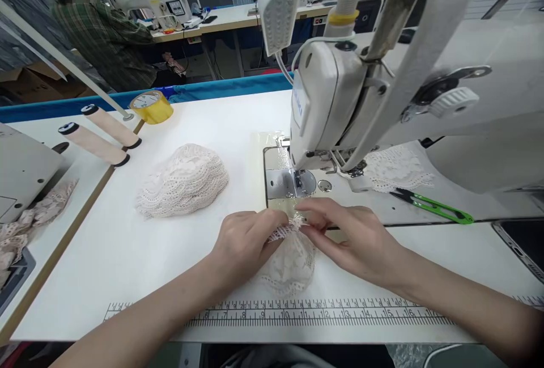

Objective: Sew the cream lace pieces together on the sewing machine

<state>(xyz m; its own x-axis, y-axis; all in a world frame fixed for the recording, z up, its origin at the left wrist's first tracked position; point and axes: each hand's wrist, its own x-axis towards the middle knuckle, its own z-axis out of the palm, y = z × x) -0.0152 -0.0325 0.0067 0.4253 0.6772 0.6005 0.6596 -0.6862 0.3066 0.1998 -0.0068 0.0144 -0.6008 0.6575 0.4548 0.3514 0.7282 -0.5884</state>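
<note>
A gathered piece of white lace hangs between both hands, just in front of the sewing machine's metal needle plate. My left hand pinches its upper left edge between thumb and fingers. My right hand holds the upper right edge with thumb and index finger. Above and behind the hands is the machine's needle and presser foot area; the lace lies short of it. To the left rests a pile of folded lace.
Green thread snips and more lace lie right of the needle. A phone is at the right edge. Thread cones and yellow tape stand at the left. A ruler strip runs along the front. A person sits at the back left.
</note>
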